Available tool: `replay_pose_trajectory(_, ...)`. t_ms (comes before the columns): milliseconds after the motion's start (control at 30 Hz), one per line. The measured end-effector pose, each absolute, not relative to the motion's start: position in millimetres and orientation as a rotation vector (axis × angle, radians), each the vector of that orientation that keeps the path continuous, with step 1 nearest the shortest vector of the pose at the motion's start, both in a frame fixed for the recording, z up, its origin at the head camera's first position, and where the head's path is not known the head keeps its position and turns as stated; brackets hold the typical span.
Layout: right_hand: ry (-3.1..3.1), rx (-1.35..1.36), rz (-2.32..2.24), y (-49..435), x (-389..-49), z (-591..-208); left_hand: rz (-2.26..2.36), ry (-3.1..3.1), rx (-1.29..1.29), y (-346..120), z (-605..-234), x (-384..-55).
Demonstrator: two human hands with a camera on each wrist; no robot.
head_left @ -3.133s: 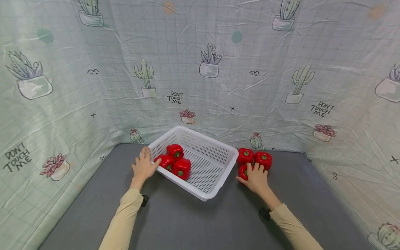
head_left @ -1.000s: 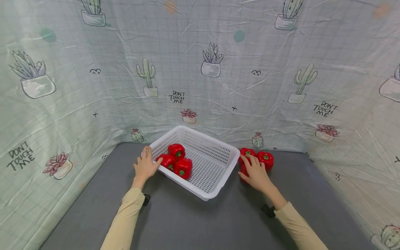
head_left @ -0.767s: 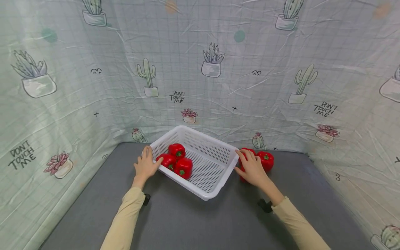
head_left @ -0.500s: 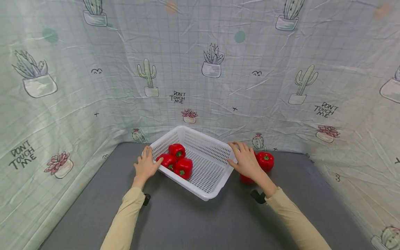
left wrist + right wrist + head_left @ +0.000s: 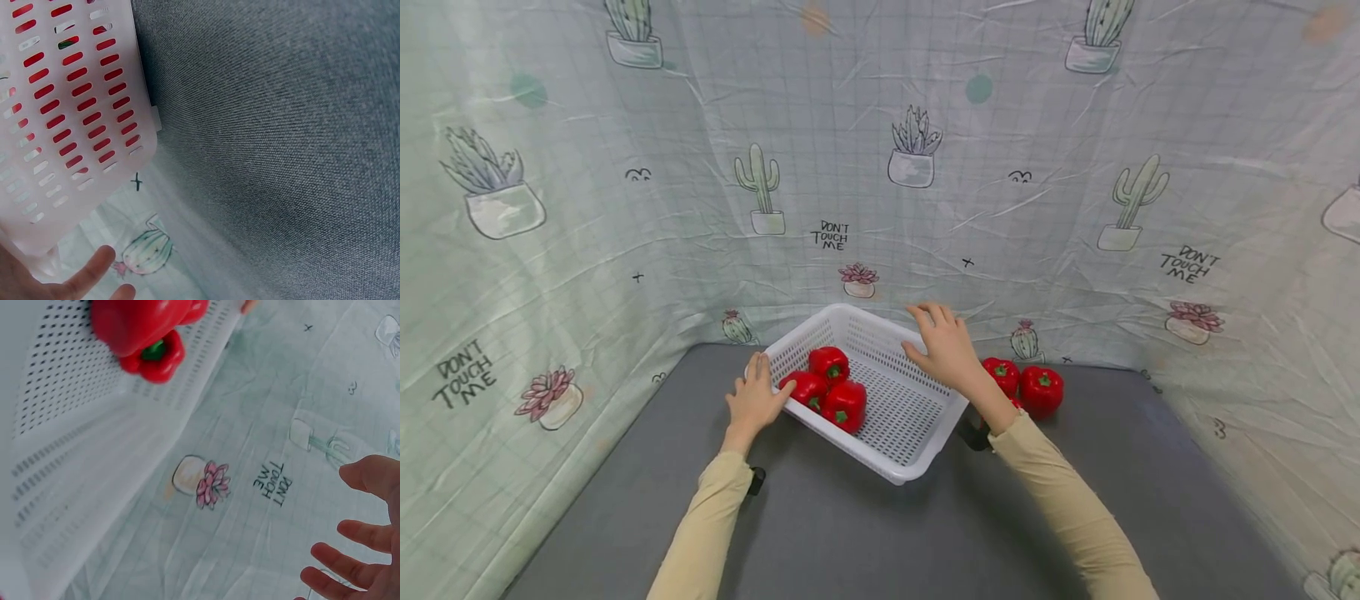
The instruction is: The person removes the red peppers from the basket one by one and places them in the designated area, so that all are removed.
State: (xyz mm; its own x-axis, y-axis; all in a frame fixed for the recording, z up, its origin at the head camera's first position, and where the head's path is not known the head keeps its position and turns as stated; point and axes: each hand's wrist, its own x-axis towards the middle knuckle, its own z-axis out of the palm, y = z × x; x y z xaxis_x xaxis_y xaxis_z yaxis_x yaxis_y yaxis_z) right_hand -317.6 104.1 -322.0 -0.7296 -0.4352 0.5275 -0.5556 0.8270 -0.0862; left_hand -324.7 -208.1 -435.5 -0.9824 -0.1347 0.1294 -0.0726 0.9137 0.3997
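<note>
A white perforated plastic basket (image 5: pixel 898 417) stands angled on the grey surface. Three red bell peppers (image 5: pixel 846 407) lie together at its left end. My left hand (image 5: pixel 756 400) rests at the basket's left corner, thumb over the front rim; its straight fingers (image 5: pixel 94 269) reach past the basket wall (image 5: pixel 128 44) in the left wrist view. Above the back right rim hovers my right hand (image 5: pixel 946 346), fingers spread and nothing in it, as the right wrist view also shows. Right of the basket sit more red bell peppers (image 5: pixel 1042 392), one mostly hidden behind my right forearm.
A pale curtain (image 5: pixel 857 200) printed with potted cacti surrounds the grey table (image 5: pixel 835 533) at the back and both sides. The basket's far corner stands close to it. Each wrist carries a small black camera (image 5: pixel 757 481).
My right hand has left the peppers at the right and moved left and up, over the basket's right rim. The left hand and the peppers in the basket have stayed put.
</note>
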Motion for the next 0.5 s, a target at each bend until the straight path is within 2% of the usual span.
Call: replay_pose_trajectory(500,-2.557,0.673,0.48,43,-347,-336,-0.6,-2.9,0.155,-209,-438,-326)
